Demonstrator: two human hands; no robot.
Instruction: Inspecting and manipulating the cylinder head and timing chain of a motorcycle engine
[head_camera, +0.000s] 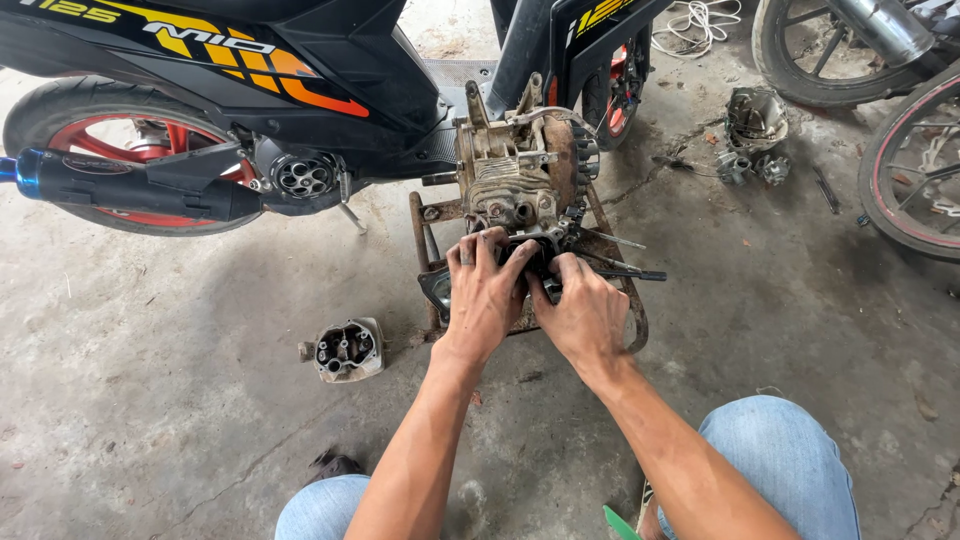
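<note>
2 greasy hands: left hand (487, 292), right hand (578, 310) grip finned metal engine (520, 170).

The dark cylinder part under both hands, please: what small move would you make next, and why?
Probably ease the dark cylinder part straight down along the studs, away from the engine case. Both the left hand and the right hand grip it at the case's mouth, and the studs stick out beside it, so tilting could bind it.
</note>
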